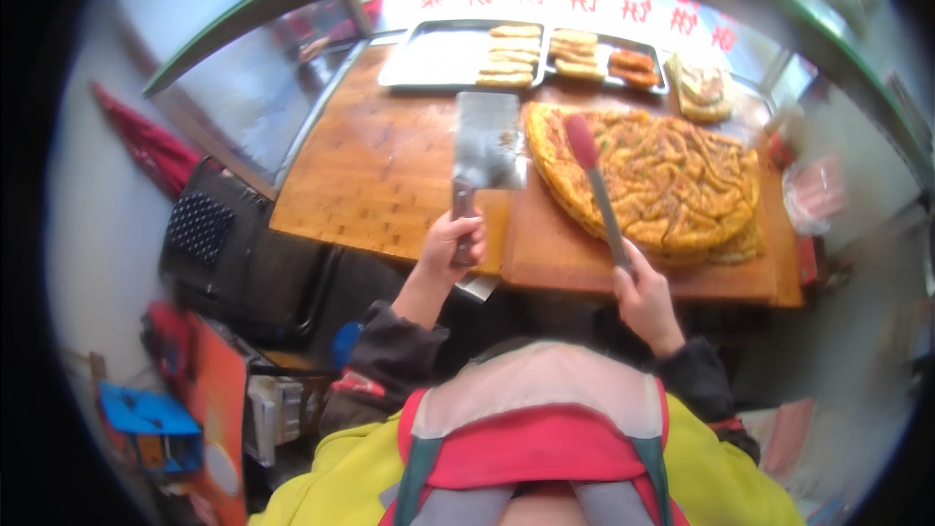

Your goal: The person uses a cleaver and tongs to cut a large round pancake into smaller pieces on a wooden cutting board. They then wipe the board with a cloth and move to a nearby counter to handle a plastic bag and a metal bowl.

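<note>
My left hand (447, 247) grips the dark handle of a broad cleaver (488, 142). Its blade points away from me over the wooden board, just left of a large round flatbread (668, 175). The bread is golden brown with a wrinkled top, and other pieces lie beneath its near right edge. In my right hand (646, 296) is a pair of metal tongs (605, 201) with a red tip. That tip is above the bread's left part; whether it touches the crust I cannot tell.
Two metal trays (438, 58) (663, 84) holding several flat breads stand at the back. More bread (701, 88) is stacked at the back right, and a plastic bag (814, 193) lies right of the wooden board (365, 175). A glass shelf edge (241, 25) arches overhead. Black trays (270, 263) lean at left.
</note>
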Demonstrator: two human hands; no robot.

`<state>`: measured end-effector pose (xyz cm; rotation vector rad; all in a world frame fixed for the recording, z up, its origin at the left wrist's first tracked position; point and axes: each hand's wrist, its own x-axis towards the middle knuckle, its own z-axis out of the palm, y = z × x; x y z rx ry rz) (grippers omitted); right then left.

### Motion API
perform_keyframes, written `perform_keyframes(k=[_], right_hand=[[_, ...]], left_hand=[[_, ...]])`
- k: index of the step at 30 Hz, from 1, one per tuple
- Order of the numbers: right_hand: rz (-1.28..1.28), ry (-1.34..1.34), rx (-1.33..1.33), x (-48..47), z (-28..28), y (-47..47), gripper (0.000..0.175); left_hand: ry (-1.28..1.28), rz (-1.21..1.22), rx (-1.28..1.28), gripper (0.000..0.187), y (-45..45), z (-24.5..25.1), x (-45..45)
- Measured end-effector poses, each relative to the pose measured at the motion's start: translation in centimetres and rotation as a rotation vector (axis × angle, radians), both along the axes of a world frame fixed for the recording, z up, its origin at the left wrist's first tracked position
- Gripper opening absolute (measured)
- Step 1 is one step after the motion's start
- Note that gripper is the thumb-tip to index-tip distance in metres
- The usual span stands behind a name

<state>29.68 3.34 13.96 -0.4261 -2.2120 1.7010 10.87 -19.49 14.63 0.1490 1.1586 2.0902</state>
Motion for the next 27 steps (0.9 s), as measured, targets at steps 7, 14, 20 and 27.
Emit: perform_keyframes(k=[7,14,20,27], right_hand=[[0.074,0.228,0.551,3.1,-0.9,4.2,0.048],[-0.033,0.019,0.564,3.8,-1.2,9.5,0.046],[0.105,0.029,0.549,3.8,-0.2,10.1,0.047],[0.002,0.096,0.511,3.0,-1.3,12.1,0.044]], left_hand=[[0.177,-0.03,-0.189,0.019,9.2,4.0,2.9],[0.099,-0.182,-0.081,0.014,10.7,3.7,5.5],[0.159,-0.17,-0.105,0.015,11.1,3.7,6.2],[0.21,-0.177,-0.091,0.018,9.3,4.1,6.4]])
